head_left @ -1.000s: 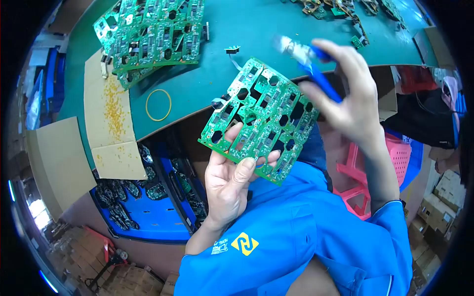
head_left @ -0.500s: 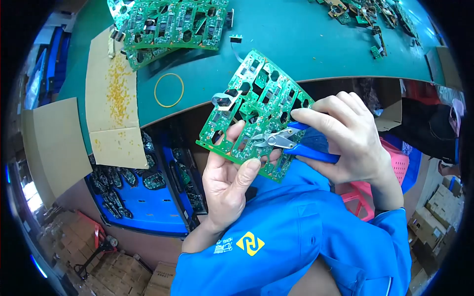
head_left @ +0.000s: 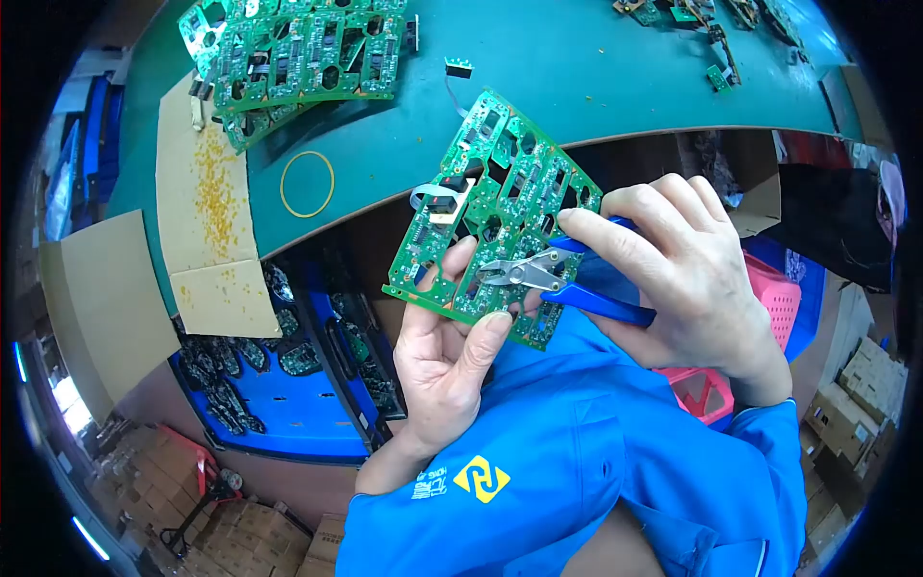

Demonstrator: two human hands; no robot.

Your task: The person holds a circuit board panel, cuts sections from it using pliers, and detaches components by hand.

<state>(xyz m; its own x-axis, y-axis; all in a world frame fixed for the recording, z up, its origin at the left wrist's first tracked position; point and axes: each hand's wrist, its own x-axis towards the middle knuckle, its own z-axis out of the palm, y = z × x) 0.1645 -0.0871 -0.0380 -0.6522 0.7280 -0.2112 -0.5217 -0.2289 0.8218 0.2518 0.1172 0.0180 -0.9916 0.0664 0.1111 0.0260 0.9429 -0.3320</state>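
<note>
A green circuit board panel with many cut-outs is tilted up in front of me. My left hand grips its lower edge, thumb on the near face and fingers behind. Blue-handled cutting pliers are held in my right hand, whose fingers wrap round the handles. The metal jaws lie against the panel's lower middle; I cannot tell whether they bite on anything. A grey ribbon cable with a dark connector sits on the panel's left part. Another small connector board hangs on a wire at its top corner.
More green panels are stacked on the green table. A cardboard sheet carries orange bits, with a yellow rubber band beside it. Loose board scraps lie at the far right. Below stands a blue bin with dark parts.
The plier jaws have shifted slightly left across the panel. The ribbon cable's connector has turned on the board. The whole view has moved a little.
</note>
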